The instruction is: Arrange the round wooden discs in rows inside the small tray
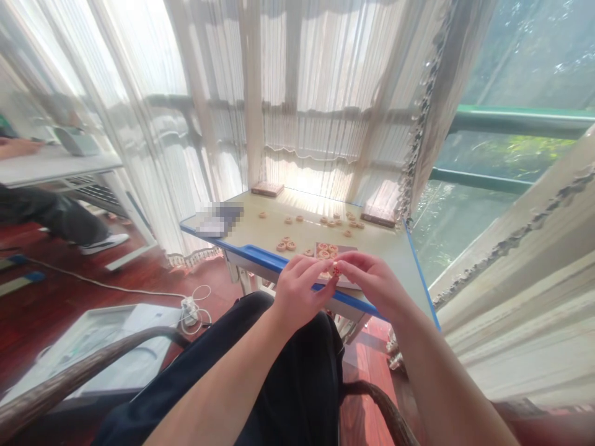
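Between the fingertips of both my hands is a round wooden xiangqi piece (336,270) with a red character on its face. My left hand (301,290) pinches it from the left, and my right hand (374,276) closes on it from the right. Just behind my fingers lies a shallow box part (349,249) with several pieces (328,249) in its left side; my hands hide its near part. To the left, a small cluster of pieces (286,244) rests on the desk (246,232). More loose pieces (337,219) are scattered farther back.
Flat brown boxes stand at the back left (268,189) and back right (379,215). A blurred dark item (223,220) lies on the desk's left corner. Chair arms (116,347) flank my legs. A power strip (189,311) is on the floor; another person's leg (60,214) shows left.
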Demonstrator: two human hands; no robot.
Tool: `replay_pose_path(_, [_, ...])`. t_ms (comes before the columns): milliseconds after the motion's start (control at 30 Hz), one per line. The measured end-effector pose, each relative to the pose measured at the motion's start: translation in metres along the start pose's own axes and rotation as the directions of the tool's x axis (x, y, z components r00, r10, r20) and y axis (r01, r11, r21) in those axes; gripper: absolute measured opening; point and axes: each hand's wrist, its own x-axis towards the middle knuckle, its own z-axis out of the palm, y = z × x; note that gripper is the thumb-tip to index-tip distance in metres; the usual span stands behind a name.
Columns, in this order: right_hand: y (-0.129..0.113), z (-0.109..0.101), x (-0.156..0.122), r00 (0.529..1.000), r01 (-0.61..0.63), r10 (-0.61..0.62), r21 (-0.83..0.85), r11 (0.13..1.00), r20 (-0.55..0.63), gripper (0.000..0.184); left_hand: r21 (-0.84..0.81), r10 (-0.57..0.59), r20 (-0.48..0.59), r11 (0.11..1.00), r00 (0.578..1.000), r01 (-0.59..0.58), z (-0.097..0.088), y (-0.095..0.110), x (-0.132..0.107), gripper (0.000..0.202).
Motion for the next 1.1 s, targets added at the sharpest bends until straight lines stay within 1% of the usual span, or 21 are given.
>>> replay_pose_path(133, [0.002, 0.005, 0.001, 1.0, -0.024, 0.024, 0.003, 1.0, 0.02, 0.029, 0.056, -0.064, -0.037, 0.996, 0.997, 0.066, 0.0, 0.002, -0.002, 0.019])
replay_pose_path(200, [0.003, 0.005, 0.002, 1.0, -0.002, 0.002, -0.007, 1.0, 0.008, 0.028, 0.066, -0.074, -0.038, 0.995, 0.997, 0.076, 0.001, 0.004, -0.003, 0.018])
replay_pose_path(267, [0.002, 0.004, 0.002, 0.999, 0.036, -0.037, -0.035, 0.999, 0.0, 0.027, 0.068, -0.083, -0.022, 0.994, 0.996, 0.085, 0.003, 0.004, -0.004, 0.022])
replay_pose_path(400, [0.003, -0.007, 0.005, 0.996, 0.086, -0.089, -0.222, 0.971, -0.005, 0.031, 0.123, -0.131, 0.048, 0.985, 0.99, 0.124, 0.005, -0.005, -0.012, 0.039])
replay_pose_path(467, [0.008, -0.016, 0.008, 0.998, 0.051, -0.063, -0.315, 0.948, -0.027, 0.036, 0.171, -0.182, 0.071, 0.971, 0.981, 0.168, 0.005, -0.013, -0.019, 0.047])
replay_pose_path(533, [0.015, -0.027, 0.01, 0.997, 0.028, -0.051, -0.374, 0.927, -0.052, 0.039, 0.201, -0.228, 0.135, 0.959, 0.964, 0.199, 0.005, -0.021, -0.027, 0.052])
replay_pose_path(600, [0.023, -0.038, 0.012, 0.994, 0.043, -0.082, -0.453, 0.89, -0.067, 0.035, 0.216, -0.243, 0.227, 0.957, 0.943, 0.194, 0.006, -0.027, -0.034, 0.054])
replay_pose_path(700, [0.032, -0.048, 0.014, 0.994, 0.023, -0.079, -0.559, 0.829, -0.077, 0.032, 0.252, -0.245, 0.325, 0.953, 0.913, 0.166, 0.008, -0.031, -0.039, 0.06])
replay_pose_path(800, [0.037, -0.048, 0.016, 0.992, 0.03, -0.101, -0.637, 0.77, -0.075, 0.033, 0.278, -0.241, 0.359, 0.95, 0.902, 0.143, 0.01, -0.029, -0.04, 0.066])
replay_pose_path(900, [0.039, -0.044, 0.019, 0.981, 0.088, -0.185, -0.731, 0.677, -0.052, 0.029, 0.302, -0.286, 0.35, 0.936, 0.892, 0.182, 0.01, -0.025, -0.04, 0.07])
replay_pose_path(967, [0.041, -0.042, 0.022, 0.979, 0.11, -0.204, -0.773, 0.624, -0.026, 0.027, 0.326, -0.316, 0.361, 0.924, 0.877, 0.199, 0.01, -0.023, -0.039, 0.075])
replay_pose_path(1033, [0.043, -0.041, 0.024, 0.982, 0.105, -0.189, -0.793, 0.6, -0.013, 0.028, 0.349, -0.325, 0.399, 0.919, 0.857, 0.186, 0.009, -0.021, -0.038, 0.076])
replay_pose_path(1100, [0.045, -0.041, 0.026, 0.986, 0.085, -0.167, -0.798, 0.596, -0.02, 0.029, 0.371, -0.33, 0.439, 0.914, 0.836, 0.165, 0.008, -0.019, -0.037, 0.074])
